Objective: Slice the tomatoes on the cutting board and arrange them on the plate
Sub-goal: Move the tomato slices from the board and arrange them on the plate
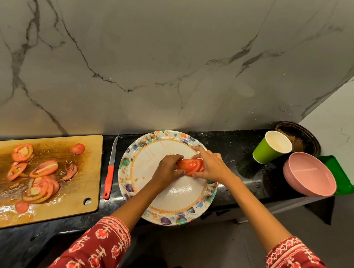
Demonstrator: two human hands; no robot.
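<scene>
both hands, left hand (168,168) and right hand (211,164), gripping stacked tomato slices (190,165) over plate (163,210). more slices (43,168) left on cutting board (88,149).

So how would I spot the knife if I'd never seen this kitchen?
Find the black counter. Between the wooden board and the floral plate lies the knife, touching neither hand. Its red handle and thin blade set it apart.

- Knife (110,172) lies in the narrow gap between board (92,149) and plate (128,172).
- Right of plate: bare counter (233,149), then cup (271,147) and bowls (309,175) crowd the corner.
</scene>
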